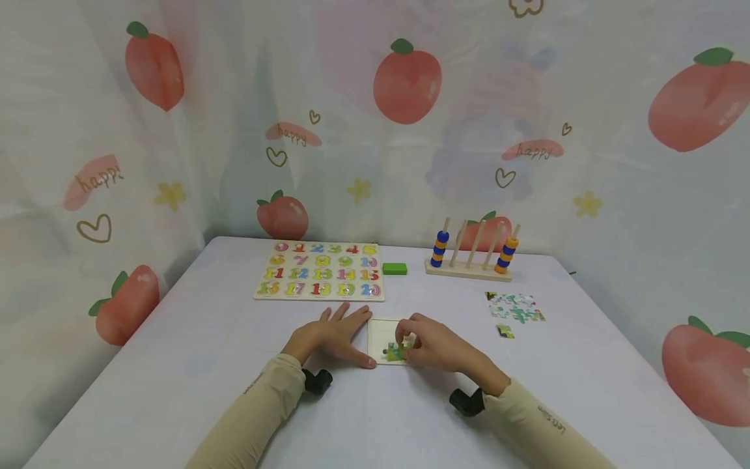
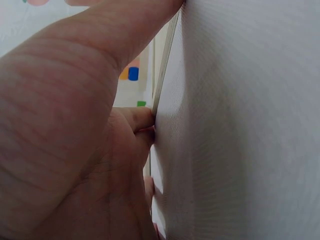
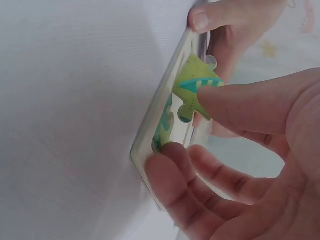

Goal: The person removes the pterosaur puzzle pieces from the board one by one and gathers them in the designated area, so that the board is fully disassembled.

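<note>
A small white puzzle tray [image 1: 382, 330] lies on the table between the hands. My left hand [image 1: 334, 335] rests on the table with fingers spread, its thumb and index finger against the tray's left edge. Over the tray, my right hand [image 1: 438, 344] pinches a green jigsaw piece [image 3: 192, 82] that has a teal striped pattern. That piece is tilted up from the tray floor in the right wrist view, its far side partly hidden by the thumb. Another green jigsaw piece [image 3: 164, 131] sits in the tray's near corner, with the right hand's other fingertips right at it.
Several joined or close-lying jigsaw pieces [image 1: 518, 307] are at the right, with a single piece [image 1: 505, 331] just in front. Behind stand a number board [image 1: 319, 293], a green block [image 1: 395, 268] and a wooden bead rack [image 1: 469, 270]. A patterned curtain [image 1: 346, 130] surrounds the table.
</note>
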Motion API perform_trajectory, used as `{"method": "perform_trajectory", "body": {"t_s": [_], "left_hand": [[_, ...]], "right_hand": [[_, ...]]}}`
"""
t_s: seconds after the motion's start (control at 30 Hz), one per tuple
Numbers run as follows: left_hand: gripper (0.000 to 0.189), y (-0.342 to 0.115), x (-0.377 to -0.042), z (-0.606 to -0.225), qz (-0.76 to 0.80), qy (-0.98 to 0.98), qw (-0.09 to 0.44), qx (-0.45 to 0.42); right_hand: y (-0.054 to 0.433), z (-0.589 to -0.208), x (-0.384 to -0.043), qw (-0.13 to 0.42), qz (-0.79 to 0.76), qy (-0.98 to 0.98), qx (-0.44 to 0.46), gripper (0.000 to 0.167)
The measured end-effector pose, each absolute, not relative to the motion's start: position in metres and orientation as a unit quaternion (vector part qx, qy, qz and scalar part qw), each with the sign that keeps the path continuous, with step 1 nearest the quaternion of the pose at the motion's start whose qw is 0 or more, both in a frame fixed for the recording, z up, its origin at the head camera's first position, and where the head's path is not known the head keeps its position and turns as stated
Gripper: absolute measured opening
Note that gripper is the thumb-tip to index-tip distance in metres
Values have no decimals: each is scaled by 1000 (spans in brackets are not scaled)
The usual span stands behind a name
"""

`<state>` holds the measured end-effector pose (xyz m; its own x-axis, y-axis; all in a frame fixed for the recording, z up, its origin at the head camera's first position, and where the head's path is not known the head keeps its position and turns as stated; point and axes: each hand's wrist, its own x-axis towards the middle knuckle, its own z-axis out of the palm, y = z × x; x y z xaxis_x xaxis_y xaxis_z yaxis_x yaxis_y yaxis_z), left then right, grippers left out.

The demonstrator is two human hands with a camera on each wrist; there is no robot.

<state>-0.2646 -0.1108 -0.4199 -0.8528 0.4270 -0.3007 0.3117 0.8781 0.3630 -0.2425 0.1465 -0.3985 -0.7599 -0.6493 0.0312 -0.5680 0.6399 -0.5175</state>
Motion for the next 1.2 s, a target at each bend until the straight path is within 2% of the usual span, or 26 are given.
{"method": "perform_trajectory", "body": {"t_s": [0.43, 0.8, 1.2], "left_hand": [[111, -111, -264, -421, 152, 950, 189, 196], [112, -111, -264, -418, 149, 949, 194, 200], [112, -111, -264, -421, 153, 950, 186, 196]], "right_hand": [[146, -412, -242, 56, -343, 868, -355, 15], [157, -403, -241, 21, -375, 872, -314, 5], [176, -396, -249, -5, -403, 878, -259, 4]]}}
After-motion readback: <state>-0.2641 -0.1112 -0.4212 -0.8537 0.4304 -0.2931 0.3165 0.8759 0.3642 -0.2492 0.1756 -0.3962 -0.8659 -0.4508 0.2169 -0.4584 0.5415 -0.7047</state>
